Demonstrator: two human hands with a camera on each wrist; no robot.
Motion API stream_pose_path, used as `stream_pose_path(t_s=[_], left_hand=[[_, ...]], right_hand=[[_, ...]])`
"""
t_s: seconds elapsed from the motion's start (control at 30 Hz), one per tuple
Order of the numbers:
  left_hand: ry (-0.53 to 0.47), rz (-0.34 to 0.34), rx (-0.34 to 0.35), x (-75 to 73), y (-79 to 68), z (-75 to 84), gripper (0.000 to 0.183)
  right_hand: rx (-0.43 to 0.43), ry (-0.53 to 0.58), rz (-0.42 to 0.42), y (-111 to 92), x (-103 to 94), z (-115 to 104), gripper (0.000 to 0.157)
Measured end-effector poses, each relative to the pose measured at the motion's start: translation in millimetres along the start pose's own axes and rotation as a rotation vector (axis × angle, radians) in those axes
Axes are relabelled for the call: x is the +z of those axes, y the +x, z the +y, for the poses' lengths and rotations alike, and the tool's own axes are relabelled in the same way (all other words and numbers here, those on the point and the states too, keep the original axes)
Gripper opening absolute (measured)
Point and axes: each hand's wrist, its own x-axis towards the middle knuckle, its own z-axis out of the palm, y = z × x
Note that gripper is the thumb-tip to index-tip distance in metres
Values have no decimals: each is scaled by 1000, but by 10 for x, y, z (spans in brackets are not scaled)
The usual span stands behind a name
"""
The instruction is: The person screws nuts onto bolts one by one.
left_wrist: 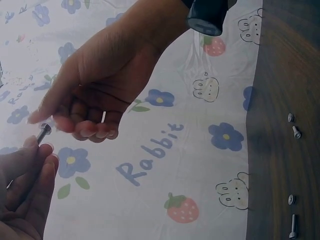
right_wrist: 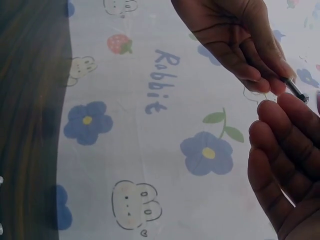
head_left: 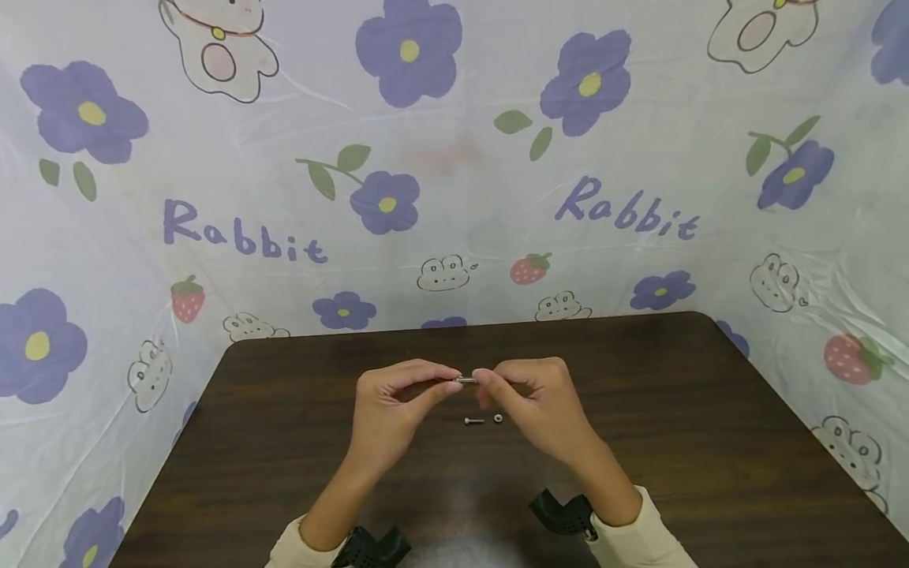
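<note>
Both hands (head_left: pixel 389 406) (head_left: pixel 543 402), bolt (head_left: pixel 465 380) between them

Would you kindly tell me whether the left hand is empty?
No, the left wrist view shows the left hand pinching a metal bolt.

Two hands (head_left: pixel 387 414), three bolts (left_wrist: pixel 293 226), two loose nuts (left_wrist: pixel 292 199)

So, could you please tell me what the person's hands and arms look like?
The left hand and right hand wear no gloves. The sleeves are pale cream, plain where they show. A black, angular wrist unit sits at each sleeve end; I can make out no cables or markings.
</note>
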Motion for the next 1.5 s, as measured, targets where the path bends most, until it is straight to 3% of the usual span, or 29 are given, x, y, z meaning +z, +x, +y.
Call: stream_pose_path(t_s=[0.2, 0.33, 0.6, 0.93, 1.07, 1.33, 1.43, 1.5], left_hand=[[4, 18, -5, -3, -4, -3, 12], [5, 32, -8, -16, 0, -5, 12], [7, 35, 0, -45, -8, -2, 13], [-22, 9, -3, -21, -25, -1, 14], [-27, 4, -5, -12, -37, 8, 13], [-29, 0, -3, 3, -37, 20, 12], [-23, 4, 1, 4, -19, 18, 12], [-17, 7, 0, 2, -14, 16, 12]], right_hand=[[24, 10, 35, -5, -59, 5, 13], [-5, 7, -2, 5, -67, 2, 31], [-116, 13, -38, 30, -20, 13, 47], [-130, -10, -10, 17, 1, 30, 19], [-95, -12, -12, 12, 25, 16, 13], [-10, 10, 12, -22, 73, -20, 43], [7, 17, 19, -23, 43, -21, 33], [9, 7, 14, -22, 14, -24, 15]])
